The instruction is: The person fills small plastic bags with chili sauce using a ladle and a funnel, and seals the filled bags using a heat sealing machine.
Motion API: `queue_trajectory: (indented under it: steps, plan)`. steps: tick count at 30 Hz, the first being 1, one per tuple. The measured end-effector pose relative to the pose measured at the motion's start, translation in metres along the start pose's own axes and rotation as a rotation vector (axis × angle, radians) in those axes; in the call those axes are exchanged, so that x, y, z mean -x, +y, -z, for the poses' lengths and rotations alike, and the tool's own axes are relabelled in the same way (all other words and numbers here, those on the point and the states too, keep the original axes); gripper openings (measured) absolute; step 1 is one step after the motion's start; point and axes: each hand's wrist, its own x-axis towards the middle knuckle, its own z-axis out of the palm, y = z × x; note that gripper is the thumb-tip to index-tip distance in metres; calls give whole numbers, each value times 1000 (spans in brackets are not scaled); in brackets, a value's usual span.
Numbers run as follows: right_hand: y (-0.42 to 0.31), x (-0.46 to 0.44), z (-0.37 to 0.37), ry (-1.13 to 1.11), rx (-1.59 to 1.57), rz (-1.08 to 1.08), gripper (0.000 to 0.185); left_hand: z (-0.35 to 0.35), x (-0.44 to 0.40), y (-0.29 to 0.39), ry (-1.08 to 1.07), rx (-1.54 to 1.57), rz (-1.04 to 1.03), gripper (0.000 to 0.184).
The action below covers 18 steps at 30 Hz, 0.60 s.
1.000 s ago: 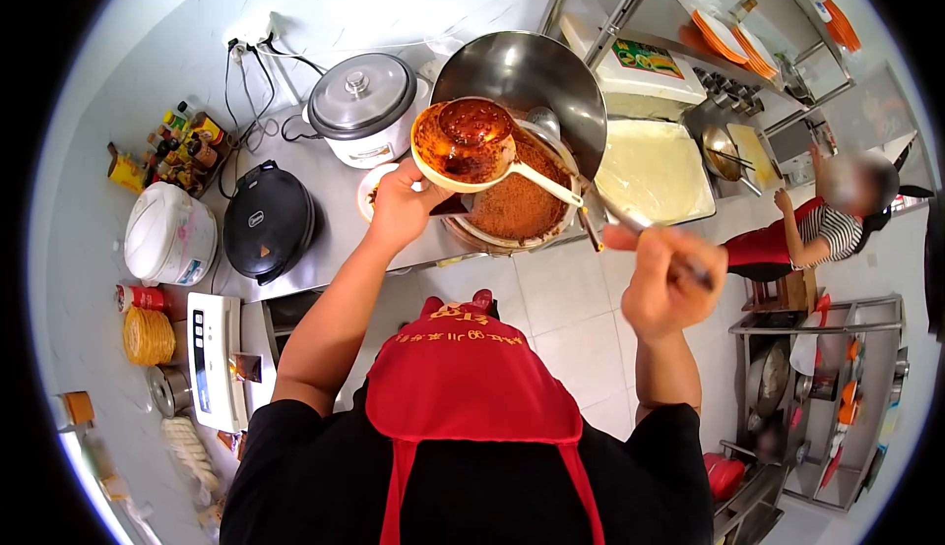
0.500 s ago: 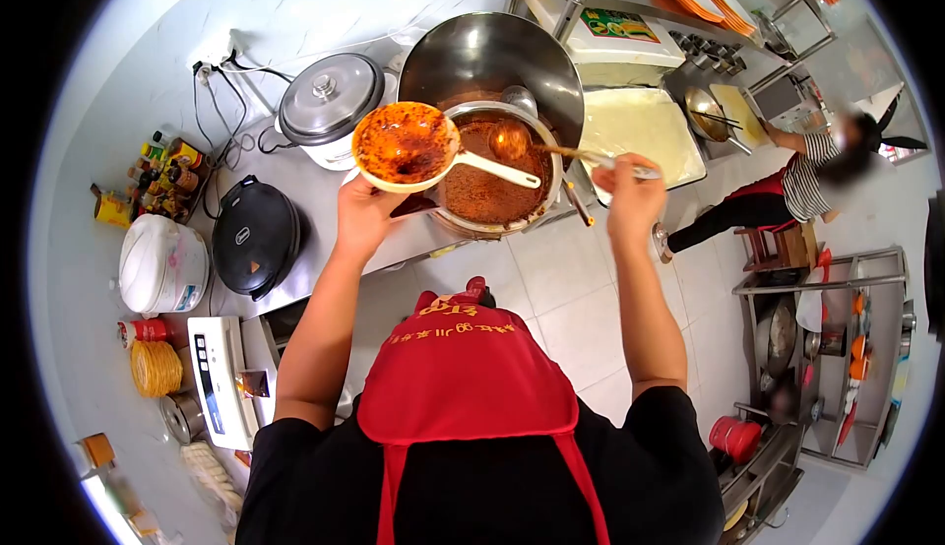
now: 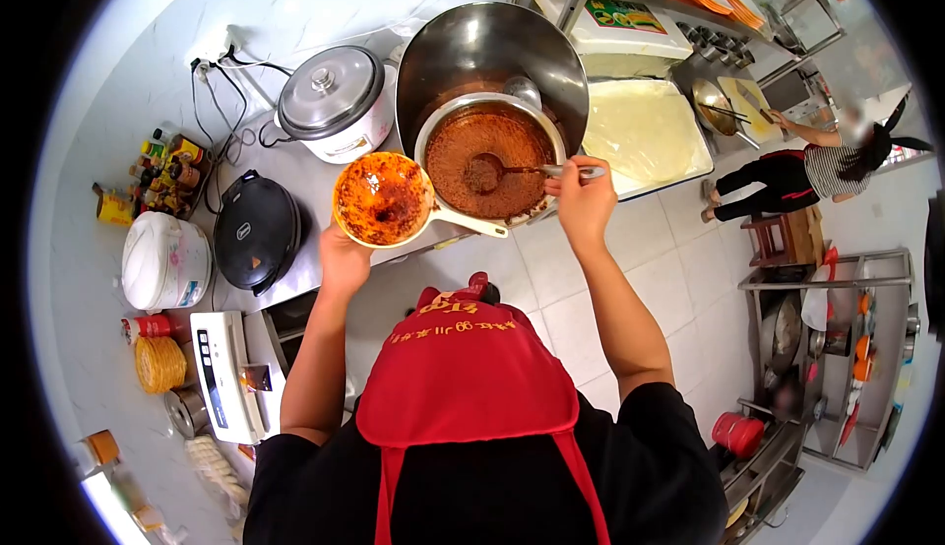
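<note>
My left hand (image 3: pixel 345 257) is closed under a cream-coloured bowl-shaped scoop (image 3: pixel 384 200) with a long handle, its inside coated with red oily sauce. My right hand (image 3: pixel 585 195) grips the metal handle of a ladle (image 3: pixel 583 172). The ladle's head dips into reddish-brown sauce (image 3: pixel 472 146) in a round metal pot. This pot stands in front of a large, deep steel bowl (image 3: pixel 492 38), which leans open toward me. Another metal ladle (image 3: pixel 522 89) rests inside the large bowl, behind the pot.
A lidded rice cooker (image 3: pixel 333 102) and a black round appliance (image 3: pixel 258 233) stand left on the counter. Right of the bowl lies a tray of pale yellow content (image 3: pixel 645 131). Another person (image 3: pixel 807 171) stands at the far right counter, beside a wok (image 3: pixel 711 107).
The scoop has moved left, away from above the pot. The ladle has gone from over the scoop down into the sauce, and my right hand has moved left with it.
</note>
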Motion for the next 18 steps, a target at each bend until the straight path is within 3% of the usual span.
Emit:
queue_trajectory:
  steps: [2, 11, 18]
  plan:
    - [-13, -9, 5, 70, -93, -91, 13, -1, 0, -12, 7, 28, -24, 23]
    - [-75, -23, 26, 120, -206, -25, 17, -25, -22, 0, -82, -22, -47, 23]
    - [-43, -19, 25, 94, -167, -78, 17, -37, -36, 1, -161, 103, 63, 22]
